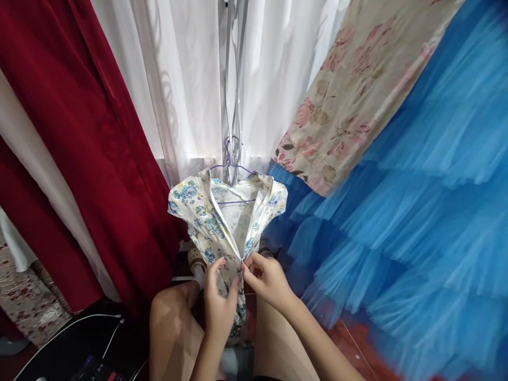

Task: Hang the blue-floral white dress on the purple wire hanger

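Note:
A white garment with blue and yellow-green flowers (214, 227), which looks like a dress or blouse, hangs in front of me on a thin purple wire hanger (230, 164). Its neck opening spreads into a V that narrows to a point at chest level. At that point my right hand (268, 278) pinches the cloth with thumb and forefinger; whether a zip pull or fastener is between them is too small to tell. My left hand (220, 301) is just to the left and lower, thumb and forefinger apart, against the front of the cloth. Its other fingers are partly hidden.
Red cloth (99, 132) hangs at left and white curtains (190, 79) behind. On the right are a beige floral garment (337, 106) and a tiered blue tulle skirt (416, 211). A black round surface with a cable (91, 316) is at lower left. My bare legs frame the garment.

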A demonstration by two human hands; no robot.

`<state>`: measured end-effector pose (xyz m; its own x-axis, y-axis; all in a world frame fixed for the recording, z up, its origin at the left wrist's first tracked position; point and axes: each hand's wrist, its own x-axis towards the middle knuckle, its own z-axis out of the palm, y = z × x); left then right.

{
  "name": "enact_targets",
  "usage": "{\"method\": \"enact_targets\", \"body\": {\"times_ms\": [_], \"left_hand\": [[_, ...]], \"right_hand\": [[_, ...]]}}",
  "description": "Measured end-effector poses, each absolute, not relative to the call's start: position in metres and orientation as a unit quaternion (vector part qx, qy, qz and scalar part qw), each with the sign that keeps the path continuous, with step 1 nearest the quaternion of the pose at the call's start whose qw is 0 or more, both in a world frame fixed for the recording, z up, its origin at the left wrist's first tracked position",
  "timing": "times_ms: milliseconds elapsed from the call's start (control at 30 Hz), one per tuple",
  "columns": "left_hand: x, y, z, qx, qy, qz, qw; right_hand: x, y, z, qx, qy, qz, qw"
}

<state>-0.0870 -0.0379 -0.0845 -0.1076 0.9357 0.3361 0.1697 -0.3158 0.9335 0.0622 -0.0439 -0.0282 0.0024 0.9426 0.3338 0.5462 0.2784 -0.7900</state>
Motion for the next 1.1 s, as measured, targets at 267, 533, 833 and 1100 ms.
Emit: {"method": "enact_targets", "body": {"times_ms": [267, 533, 833, 1100], "left_hand": [[-0.059, -0.011, -0.067, 0.681, 0.397, 0.507, 0.35], [-0.062, -0.019, -0.082, 0.717, 0.403, 0.461, 0.332], [-0.061, -0.022, -0.111, 0.716, 0.412, 0.426, 0.369], [-0.08, 0.062, 0.013, 0.707, 0.328, 0.569, 0.263]], "right_hand": [[0.089, -0.011, -0.018, -0.486, -0.747, 0.052, 0.45], [0.095, 0.101, 0.055, -0.426, -0.751, -0.098, 0.495], [0.088, 0.138, 0.088, -0.435, -0.72, -0.098, 0.532], [0.089, 0.113, 0.085, -0.398, -0.727, -0.04, 0.558]]}}
